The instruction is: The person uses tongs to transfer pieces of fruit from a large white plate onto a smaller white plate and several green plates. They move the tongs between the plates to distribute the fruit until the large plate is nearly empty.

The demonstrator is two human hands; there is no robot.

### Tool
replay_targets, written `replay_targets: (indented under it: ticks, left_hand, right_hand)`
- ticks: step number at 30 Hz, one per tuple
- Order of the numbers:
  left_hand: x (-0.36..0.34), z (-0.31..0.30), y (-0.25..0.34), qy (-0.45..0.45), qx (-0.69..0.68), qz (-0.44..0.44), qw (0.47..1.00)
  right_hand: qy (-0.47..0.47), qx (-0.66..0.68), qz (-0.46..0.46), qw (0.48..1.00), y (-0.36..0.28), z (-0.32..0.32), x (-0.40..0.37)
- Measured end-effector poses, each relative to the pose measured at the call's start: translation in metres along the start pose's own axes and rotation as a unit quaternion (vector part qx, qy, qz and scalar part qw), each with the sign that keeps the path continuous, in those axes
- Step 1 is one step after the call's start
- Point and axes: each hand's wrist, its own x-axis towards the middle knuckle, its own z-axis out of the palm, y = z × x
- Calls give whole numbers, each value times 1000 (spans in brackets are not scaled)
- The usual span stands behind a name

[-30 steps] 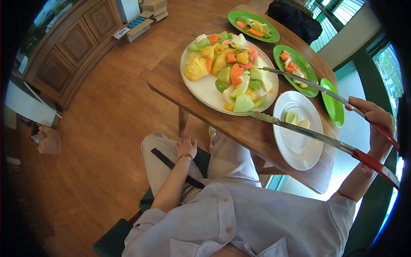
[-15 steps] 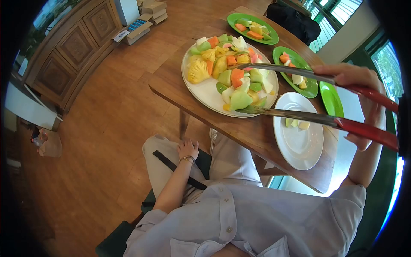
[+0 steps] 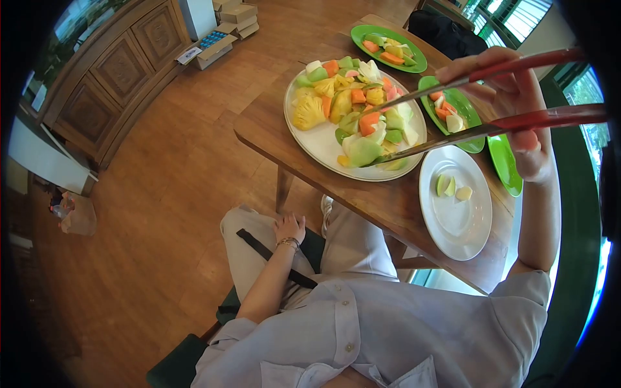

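My right hand (image 3: 511,90), raised over the table's right side, grips metal tongs (image 3: 550,118) with red handles. Their arms are spread, with the tips among the fruit pieces at the right of a large round plate (image 3: 309,146). Near the tips are a pale green chunk (image 3: 362,150) and an orange piece (image 3: 369,123). Pineapple (image 3: 308,113) sits at the pile's left. Below the tongs, a white oval plate (image 3: 446,233) carries several small pale pieces (image 3: 446,185). My left hand (image 3: 289,228) lies flat on my thigh, fingers extended, holding nothing.
Green plates with cut fruit stand at the table's far end (image 3: 420,64) and right side (image 3: 475,143); another green plate (image 3: 506,168) is partly hidden by my arm. A black bag (image 3: 446,32) lies beyond. Boxes (image 3: 217,52) and a wooden cabinet (image 3: 123,71) stand left.
My right hand has moved up and away with the tongs, which are now more tilted. Their tips stay at the fruit pile. The view has shifted slightly; my left hand stays on my thigh.
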Motion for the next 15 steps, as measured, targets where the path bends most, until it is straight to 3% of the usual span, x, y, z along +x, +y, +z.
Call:
replay_targets:
  ticks: [4,8,10,12,13,14,15]
  left_hand:
    - [0,1,0,9,2,3,1000]
    - [1,3,-1,12,5,4,1000]
    - [2,4,-2,14,8,6,1000]
    - [1,5,-2,21,7,2,1000]
    - [1,4,-1,22,7,1,1000]
    - [0,3,-1,15,6,1,1000]
    - [0,3,-1,8,5,1,1000]
  right_hand:
    - [28,6,-40,999,4,8,-5]
    - [18,-17,27,999,-9,11,1]
    - [8,-25,17,1000,-2,8,1]
    - [-58,-19,-75,995,4,6,2]
    - [-78,-46,66,994,-33,17,17]
    - [-78,-46,66,994,-24,15,16]
    - [-61,-30,10,998,-11,14,17]
